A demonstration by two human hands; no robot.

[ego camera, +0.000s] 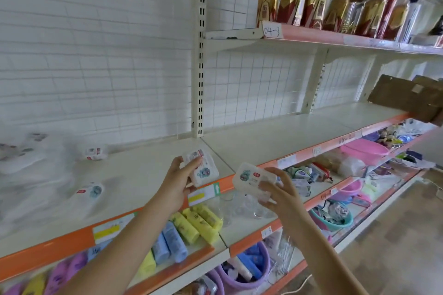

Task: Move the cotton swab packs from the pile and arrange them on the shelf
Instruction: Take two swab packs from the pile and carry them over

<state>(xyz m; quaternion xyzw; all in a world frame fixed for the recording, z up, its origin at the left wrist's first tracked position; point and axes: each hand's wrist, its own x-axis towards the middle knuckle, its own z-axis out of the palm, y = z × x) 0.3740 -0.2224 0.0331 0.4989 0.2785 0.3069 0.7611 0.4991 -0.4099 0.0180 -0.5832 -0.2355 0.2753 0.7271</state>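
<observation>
My left hand grips a white cotton swab pack above the front edge of the cream shelf. To its right, my right hand holds a second clear-lidded swab pack in front of the shelf's orange edge. A blurred pile of swab packs in plastic lies at the shelf's far left. Two loose packs lie near it, one at the back and one nearer the front.
A brown cardboard box sits at the shelf's right end. Gold and red bottles stand on the upper shelf. Below are yellow, blue and purple rolls, clear cups, purple baskets and pink basins.
</observation>
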